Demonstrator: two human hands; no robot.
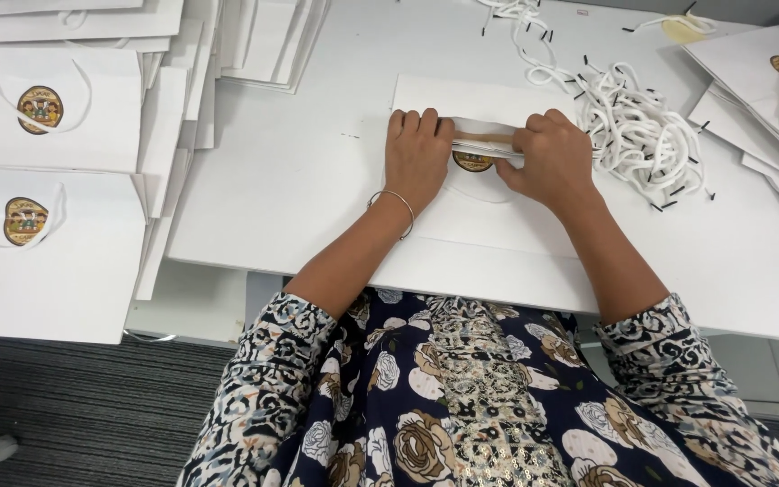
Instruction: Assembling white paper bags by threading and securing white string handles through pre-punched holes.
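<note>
While both hands press side by side on it, a flat white paper bag [489,216] lies near the middle of the counter [299,189], its open top turned toward the far edge.

- Left hand [416,153]: palm down, fingers together and curled over the bag's folded top rim, apparently to pin the paper flat. A thin metal bangle [396,206] circles the wrist.
- Right hand [550,155]: fingers closed, pinching the same rim just beside the left hand, apparently to spread the mouth, where a brown strip shows inside.
- Bag: smooth, stiff white paper, sharply creased; a round coloured emblem [472,161] is partly hidden between the hands.
- Cord handles [637,126]: a loose tangle of soft white rope with short black tips, heaped toward the far right of the counter, close to the right hand and within easy reach.
- Finished bags [42,108]: white, same emblem, cord loops fitted, overlapping in a stack off the counter's left edge.
- Flat bags [768,72]: more white sheets fanned at the far right corner.
- Sleeves [272,361]: dark floral print fabric, at the near edge.
</note>
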